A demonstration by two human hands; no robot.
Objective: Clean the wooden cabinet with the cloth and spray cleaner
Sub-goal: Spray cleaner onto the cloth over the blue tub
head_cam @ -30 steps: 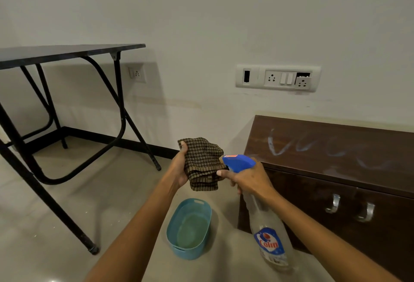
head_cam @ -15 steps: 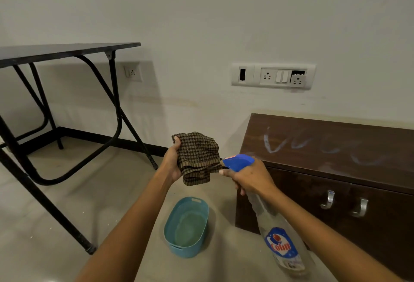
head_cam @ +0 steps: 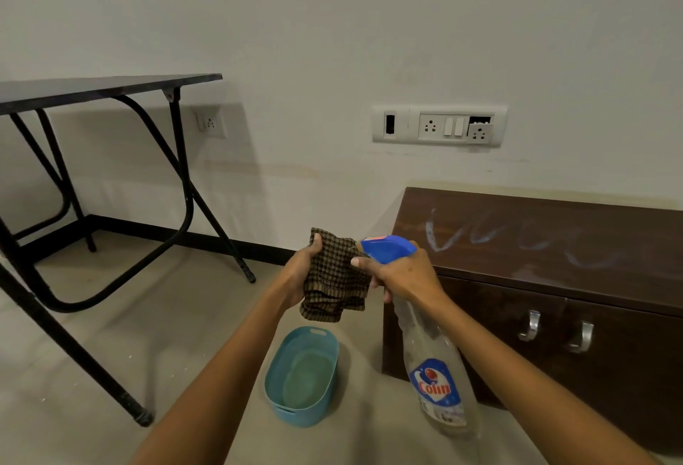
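Sitting near on the floor, blue tub (head_cam: 301, 377) holds greenish water. My left hand (head_cam: 301, 272) grips checked cloth (head_cam: 334, 280); right hand (head_cam: 401, 272) holds near-empty clear spray bottle (head_cam: 434, 368). Cabinet (head_cam: 536, 254) top smeared white.

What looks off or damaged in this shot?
Two things. The right-hand socket in the wall switch panel hangs crooked out of its slot, leaving a dark gap above it. Whitish scribble marks streak the wooden cabinet top.

We see coarse woven cloth (head_cam: 334, 276), a clear plastic bottle (head_cam: 436, 372), a glossy wood-grain cabinet (head_cam: 536, 239), shiny metal handles (head_cam: 530, 324).
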